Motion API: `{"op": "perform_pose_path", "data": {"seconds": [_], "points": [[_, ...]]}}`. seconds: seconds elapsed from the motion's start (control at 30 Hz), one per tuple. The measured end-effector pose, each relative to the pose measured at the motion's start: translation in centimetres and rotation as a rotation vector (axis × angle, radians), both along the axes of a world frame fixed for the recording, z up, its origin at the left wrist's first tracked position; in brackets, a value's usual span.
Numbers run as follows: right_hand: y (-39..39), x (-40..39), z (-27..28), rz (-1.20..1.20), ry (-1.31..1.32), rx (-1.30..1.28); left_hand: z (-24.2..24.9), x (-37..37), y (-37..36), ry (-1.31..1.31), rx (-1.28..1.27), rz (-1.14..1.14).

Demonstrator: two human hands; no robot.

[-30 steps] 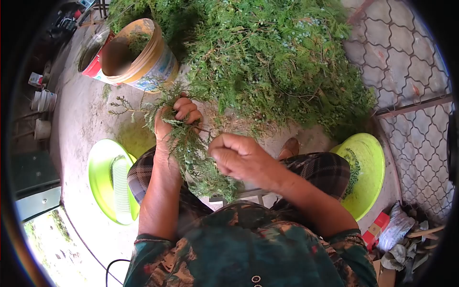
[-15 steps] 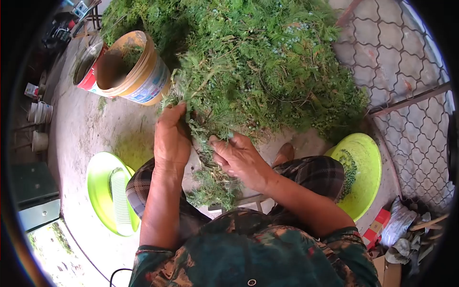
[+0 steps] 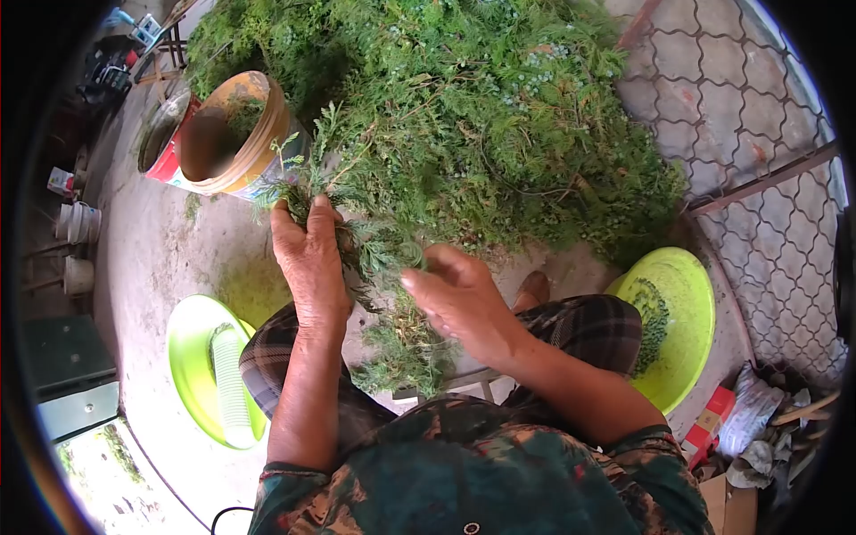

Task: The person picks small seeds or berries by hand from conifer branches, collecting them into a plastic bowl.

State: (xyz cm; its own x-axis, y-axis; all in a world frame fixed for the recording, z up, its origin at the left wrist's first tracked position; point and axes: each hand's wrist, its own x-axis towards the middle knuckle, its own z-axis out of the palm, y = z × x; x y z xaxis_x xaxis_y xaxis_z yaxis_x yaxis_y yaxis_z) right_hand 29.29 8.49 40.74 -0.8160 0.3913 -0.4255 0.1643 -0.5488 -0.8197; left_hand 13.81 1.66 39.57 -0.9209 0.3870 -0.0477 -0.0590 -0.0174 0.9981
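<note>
My left hand [image 3: 312, 259] is closed around the stems of a leafy evergreen sprig [image 3: 364, 245], whose tips stick out above the thumb and toward the right. My right hand [image 3: 468, 299] is at the sprig's right side with curled fingers, thumb and forefinger close to the foliage. What lies inside those fingers is hidden. Below the hands, between my knees, a loose clump of green cuttings [image 3: 406, 352] rests over a small stool [image 3: 481, 379]. A large heap of evergreen branches [image 3: 499, 116] with pale blue-green berries spreads in front of me.
A yellow bucket [image 3: 276, 125] and a red bucket [image 3: 169, 160] stand at the front left. One lime-green basin [image 3: 192, 374] with a ribbed piece inside is left of my knee. Another lime-green basin [image 3: 691, 357] at right holds small green berries. Wire mesh [image 3: 713, 107] borders the right.
My left hand has shifted slightly left with the sprig, its tips now fanned more openly. My right hand has moved a little right, its thumb and forefinger farther apart.
</note>
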Motion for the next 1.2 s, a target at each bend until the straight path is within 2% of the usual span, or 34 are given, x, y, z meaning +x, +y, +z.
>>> {"op": "perform_pose_path", "data": {"seconds": [0.03, 0.1, 0.13, 0.17, 0.23, 0.3, 0.37, 0.4, 0.5, 0.57, 0.6, 0.63, 0.7, 0.77, 0.83, 0.93, 1.07, 1.2], "points": [[-0.2, 0.2, -0.1, 0.001, 0.001, -0.002, -0.3, -0.3, -0.1, 0.079, -0.031, 0.033], [-0.5, 0.5, -0.4, -0.240, 0.172, 0.504, -0.2, -0.5, -0.4, 0.102, -0.079, 0.035], [-0.5, 0.3, -0.6, -0.282, 0.218, 0.566, -0.1, -0.5, -0.4, 0.123, -0.124, 0.036], [-0.3, 0.1, -0.5, -0.282, 0.217, 0.565, 0.0, -0.4, -0.4, 0.123, -0.125, 0.036], [0.3, -0.3, -0.1, -0.050, 0.080, 0.816, 0.3, 0.1, -0.2, 0.190, -0.205, 0.044], [0.0, -1.2, -0.4, -0.037, 0.036, 0.996, 0.2, 0.7, 0.1, 0.257, -0.208, 0.029], [-0.4, -2.1, -1.3, -0.122, 0.095, 1.140, 0.2, 1.2, 0.3, 0.326, -0.208, 0.018], [-0.3, -2.1, -1.4, -0.123, 0.093, 1.140, 0.3, 1.3, 0.3, 0.311, -0.227, 0.013], [0.1, -2.2, -1.4, -0.033, 0.021, 1.027, 1.4, 1.6, 0.0, 0.211, -0.255, -0.015], [0.8, -2.1, -1.4, 0.109, 0.117, 0.271, 1.4, 1.7, 0.1, 0.124, -0.263, -0.040], [1.4, -2.0, -0.6, 0.184, 0.067, 0.132, 1.0, 1.8, 0.2, 0.257, -0.258, -0.023], [1.9, -1.7, -0.3, 0.183, 0.066, 0.131, 0.6, 1.8, 0.2, 0.391, -0.253, -0.005], [2.4, -1.3, -0.1, 0.238, 0.048, -0.372, 0.0, 1.9, 0.2, 0.396, -0.211, -0.033], [2.2, -1.2, -0.7, 0.236, 0.023, -0.425, -0.3, 2.0, 0.3, 0.401, -0.168, -0.061], [1.6, -1.3, -1.3, 0.131, 0.112, -0.651, -0.6, 2.0, 0.4, 0.516, -0.150, -0.042], [1.3, -1.4, -1.1, 0.099, 0.154, -0.754, 0.2, 2.3, 0.5, 0.525, -0.213, -0.015], [1.5, -1.4, -1.4, 0.102, 0.169, -0.757, 0.3, 2.5, 0.7, 0.539, -0.168, -0.020], [1.3, -1.4, -1.1, 0.163, 0.147, -0.588, 0.2, 1.8, 0.6, 0.561, -0.214, 0.014]]}}
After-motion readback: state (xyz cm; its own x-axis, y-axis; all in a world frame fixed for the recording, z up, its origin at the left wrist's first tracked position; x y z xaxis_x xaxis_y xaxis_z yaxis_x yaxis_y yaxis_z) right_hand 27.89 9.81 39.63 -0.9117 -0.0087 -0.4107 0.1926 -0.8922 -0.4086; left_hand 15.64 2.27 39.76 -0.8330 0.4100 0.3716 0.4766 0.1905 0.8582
